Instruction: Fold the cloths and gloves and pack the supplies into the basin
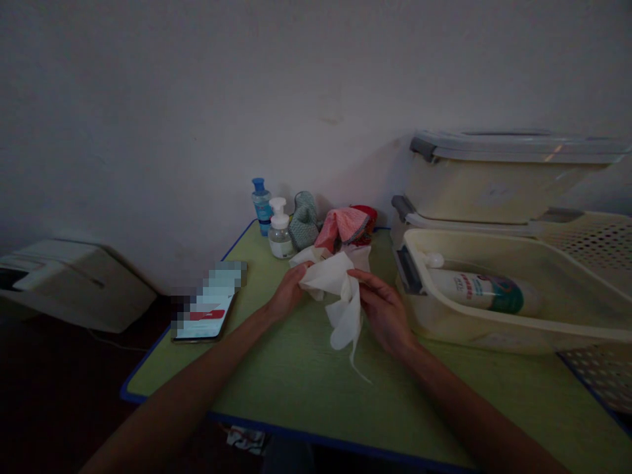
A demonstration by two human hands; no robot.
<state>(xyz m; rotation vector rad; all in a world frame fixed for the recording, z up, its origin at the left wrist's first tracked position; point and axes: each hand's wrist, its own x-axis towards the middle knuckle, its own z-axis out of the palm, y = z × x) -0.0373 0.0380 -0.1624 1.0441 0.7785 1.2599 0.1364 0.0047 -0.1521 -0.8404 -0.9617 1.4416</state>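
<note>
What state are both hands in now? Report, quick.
Left hand: closed, holding the white cloth.
Right hand: closed, holding the same cloth between thumb and fingers.

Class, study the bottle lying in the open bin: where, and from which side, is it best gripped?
Probably around the middle of the bottle, from above: it lies on its side, and the walls of the open bin surround it.

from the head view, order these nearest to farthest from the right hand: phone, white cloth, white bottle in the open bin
1. White cloth: pinched in the right hand.
2. White bottle: lying in the open bin, to the right.
3. Phone: at the left of the table, past the left hand.
</note>
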